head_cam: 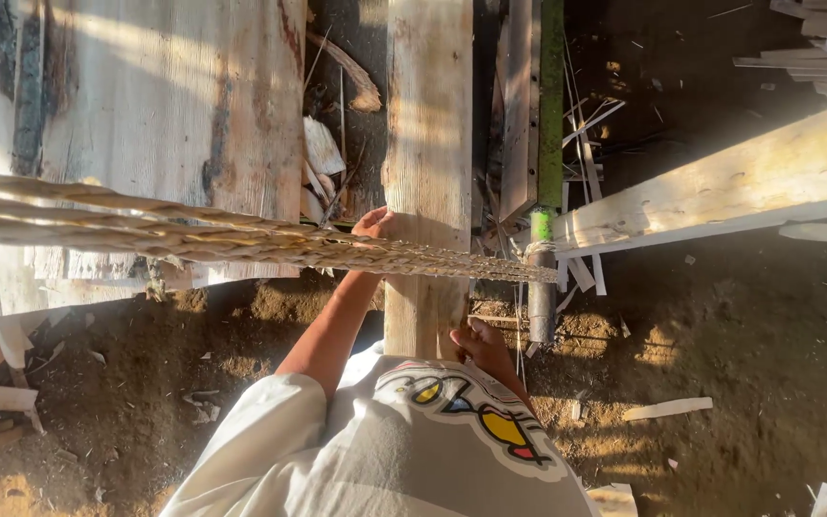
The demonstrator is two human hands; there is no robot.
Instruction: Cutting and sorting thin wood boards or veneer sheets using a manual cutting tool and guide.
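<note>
Shirt (pixel 404 440): white, printed, closest.
Left hand (pixel 373 224): gripping plank's (pixel 428 144) left edge, twelve o'clock.
Right hand (pixel 479 347): clasping plank's near end, two o'clock.
Ropes (pixel 193 235): crossing plank.

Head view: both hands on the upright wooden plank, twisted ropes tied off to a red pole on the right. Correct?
Not quite: the pole is green, not red. The rest holds in the head view: the left hand and the right hand are both on the upright wooden plank, and the twisted ropes run to that pole on the right.
</note>
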